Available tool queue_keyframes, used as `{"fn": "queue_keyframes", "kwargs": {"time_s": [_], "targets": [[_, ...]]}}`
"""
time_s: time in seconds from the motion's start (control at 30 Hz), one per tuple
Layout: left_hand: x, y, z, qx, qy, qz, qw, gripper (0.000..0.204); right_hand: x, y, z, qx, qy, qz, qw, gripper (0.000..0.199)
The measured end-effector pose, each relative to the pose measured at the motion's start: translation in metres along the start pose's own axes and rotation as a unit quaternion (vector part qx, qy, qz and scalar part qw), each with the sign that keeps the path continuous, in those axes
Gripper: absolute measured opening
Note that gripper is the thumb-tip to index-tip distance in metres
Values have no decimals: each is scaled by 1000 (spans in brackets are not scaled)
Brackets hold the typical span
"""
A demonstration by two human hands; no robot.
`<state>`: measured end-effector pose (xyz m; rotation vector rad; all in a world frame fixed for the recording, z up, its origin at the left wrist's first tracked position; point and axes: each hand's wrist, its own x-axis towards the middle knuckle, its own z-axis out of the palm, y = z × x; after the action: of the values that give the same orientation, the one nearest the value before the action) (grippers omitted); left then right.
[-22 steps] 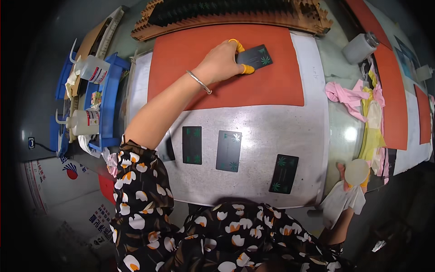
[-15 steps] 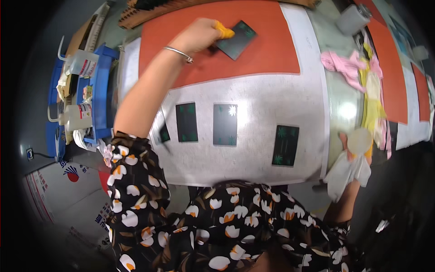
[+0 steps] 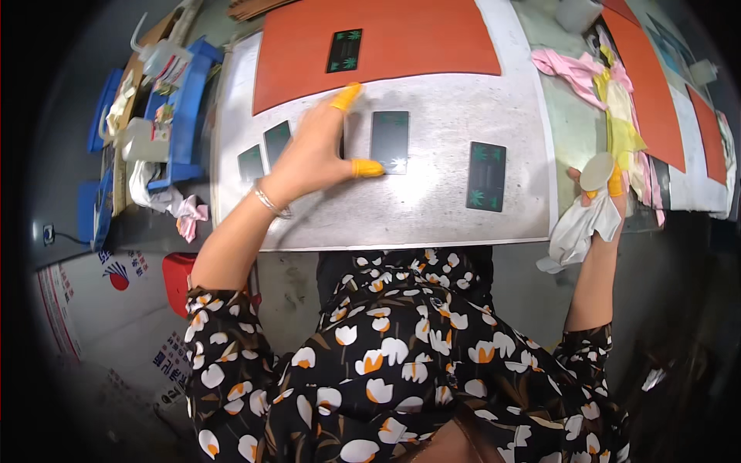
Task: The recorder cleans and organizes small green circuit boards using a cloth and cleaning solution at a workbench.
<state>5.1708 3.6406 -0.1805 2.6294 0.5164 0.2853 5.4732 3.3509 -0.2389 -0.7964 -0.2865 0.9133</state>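
Observation:
My left hand (image 3: 312,154) is over the white sheet, thumb and forefinger spread wide, yellow finger cots on both. Between them and partly under the hand is a dark glass-like panel (image 3: 342,140), mostly hidden. The thumb tip reaches the edge of a grey panel (image 3: 390,139) with leaf patterns; contact I cannot tell. One more dark panel (image 3: 344,51) with green leaves lies on the orange mat (image 3: 424,46). At the table's right edge my right hand (image 3: 608,214), also with a yellow finger cot, is closed on a white cloth (image 3: 580,231) and a round off-white disc (image 3: 597,171).
Further panels lie on the white sheet: one to the right (image 3: 486,176) and two left of my hand (image 3: 277,139). Blue trays (image 3: 185,116) with squeeze bottles (image 3: 164,62) stand on the left. Pink and yellow cloths (image 3: 571,73) lie on the right.
The panel that my left hand held over the orange mat now lies there, released. That hand has come back toward me onto the white sheet. The right hand keeps its cloth and disc.

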Motion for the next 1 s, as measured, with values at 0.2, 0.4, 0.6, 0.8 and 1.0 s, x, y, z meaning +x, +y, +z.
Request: {"fn": "queue_keyframes", "kwargs": {"time_s": [0.2,0.4,0.6,0.8,1.0], "targets": [[7,8,21,80,-55,16,995,91,3,3,-2,-56,34,-29,997,25],[13,6,21,74,-73,36,994,87,0,3,-4,28,49,-12,998,25],[15,13,21,66,-100,31,992,84,3,5,0,-17,26,-50,998,26],[16,26,13,115,-92,106,983,80,0,4,4,6,8,-50,999,22],[12,46,7,142,-35,130,981,77,0,3,6,-31,30,-52,998,20]]}}
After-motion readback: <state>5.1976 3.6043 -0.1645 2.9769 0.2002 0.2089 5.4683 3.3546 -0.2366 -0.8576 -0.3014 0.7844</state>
